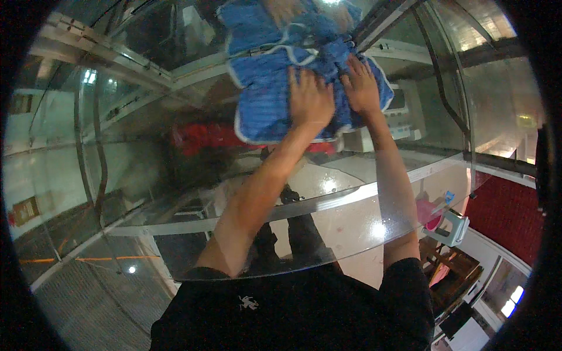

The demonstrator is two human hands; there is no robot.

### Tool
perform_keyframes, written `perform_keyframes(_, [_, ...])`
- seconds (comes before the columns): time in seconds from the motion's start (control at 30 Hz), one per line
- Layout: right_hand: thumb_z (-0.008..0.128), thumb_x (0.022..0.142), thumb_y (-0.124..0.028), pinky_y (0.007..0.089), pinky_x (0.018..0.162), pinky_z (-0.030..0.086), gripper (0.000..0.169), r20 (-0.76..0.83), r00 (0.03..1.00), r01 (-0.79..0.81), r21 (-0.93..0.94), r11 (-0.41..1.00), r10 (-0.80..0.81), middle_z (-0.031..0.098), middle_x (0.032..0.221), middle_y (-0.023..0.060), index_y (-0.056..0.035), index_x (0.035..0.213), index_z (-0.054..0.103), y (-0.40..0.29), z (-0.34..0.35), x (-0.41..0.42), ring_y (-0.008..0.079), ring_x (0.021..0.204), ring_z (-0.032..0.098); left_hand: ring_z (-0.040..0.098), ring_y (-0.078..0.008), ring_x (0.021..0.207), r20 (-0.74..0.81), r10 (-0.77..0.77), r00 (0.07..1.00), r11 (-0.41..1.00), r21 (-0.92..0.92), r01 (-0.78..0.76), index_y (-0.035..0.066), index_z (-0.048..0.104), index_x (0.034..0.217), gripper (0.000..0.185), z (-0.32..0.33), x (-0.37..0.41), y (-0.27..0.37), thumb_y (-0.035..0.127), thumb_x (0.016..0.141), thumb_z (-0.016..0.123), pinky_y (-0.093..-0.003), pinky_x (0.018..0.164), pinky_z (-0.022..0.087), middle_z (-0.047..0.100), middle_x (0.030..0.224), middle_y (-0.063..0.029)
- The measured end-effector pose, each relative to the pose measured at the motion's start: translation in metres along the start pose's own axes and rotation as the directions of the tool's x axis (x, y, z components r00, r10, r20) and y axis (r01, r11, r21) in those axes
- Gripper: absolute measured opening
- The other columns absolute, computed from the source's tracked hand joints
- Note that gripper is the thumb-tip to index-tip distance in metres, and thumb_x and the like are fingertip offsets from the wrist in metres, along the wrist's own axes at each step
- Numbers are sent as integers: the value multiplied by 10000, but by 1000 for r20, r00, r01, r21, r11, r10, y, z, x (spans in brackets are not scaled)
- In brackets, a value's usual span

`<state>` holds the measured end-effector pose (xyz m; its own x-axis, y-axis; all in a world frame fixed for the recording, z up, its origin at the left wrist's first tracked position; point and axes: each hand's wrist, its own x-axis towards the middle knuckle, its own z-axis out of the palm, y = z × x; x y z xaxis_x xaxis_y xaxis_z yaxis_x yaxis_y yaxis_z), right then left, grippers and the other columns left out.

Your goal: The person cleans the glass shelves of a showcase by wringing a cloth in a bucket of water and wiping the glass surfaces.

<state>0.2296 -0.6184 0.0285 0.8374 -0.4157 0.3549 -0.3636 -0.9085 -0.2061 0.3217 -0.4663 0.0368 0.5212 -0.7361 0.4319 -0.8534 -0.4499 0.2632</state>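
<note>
A blue cloth with white edging (263,105) lies against a clear glass pane (333,259), partly bunched on its right side. My left hand (312,98) presses on the middle of the cloth, fingers pointing away from me. To its right, my right hand (362,85) holds the bunched part, fingers spread over the folds. Both forearms reach out over the pane. Beyond the hands, a mirrored reflection of cloth and hands (285,11) shows at the top of the view. The cloth's underside is hidden.
A white frame bar (347,197) runs below the glass. Glass side panels with dark strips (448,96) stand at the right. Past the pane's near edge are a pale stool (456,228), a pink basin (429,214) and wooden furniture (467,263).
</note>
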Motion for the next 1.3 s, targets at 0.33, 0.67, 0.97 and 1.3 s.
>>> perform_keyframes(0.33, [357,1026,-363,511,1199,163,559,-26,927,-365,-293,884,374,279,1597,179,58,1369,487,-19,-4,-121,296,1503,207,396,-371,1381,176,264,948,935,-287,-207,-53,618,1164,385,-33,-52,24,149,845,540,-515,1186,228,528,1357,-251])
perform_keyframes(0.67, [374,1013,-327,528,1203,118,552,19,983,-172,-218,961,180,285,1604,151,84,1361,497,-213,35,-47,276,1512,193,420,-346,1374,114,51,992,972,-234,-24,-19,590,1235,390,-102,-114,-137,230,940,530,-498,1171,262,545,1371,-195])
perform_keyframes(0.97, [363,1022,-431,552,1194,134,589,-23,991,133,-46,990,-135,328,1593,100,-63,1478,419,-407,95,12,258,1490,263,426,-338,1381,-55,-258,965,941,214,263,-3,493,1384,511,-200,-201,-333,328,995,486,-515,1101,373,450,1480,-202])
perform_keyframes(1.3, [537,955,-430,517,1139,276,586,-191,847,510,28,860,-496,445,1519,98,-56,1404,500,-591,144,18,227,1418,390,454,-383,1355,-306,-320,896,805,411,428,-65,432,1410,535,-305,-326,-452,279,1003,475,-520,1016,457,439,1478,-246])
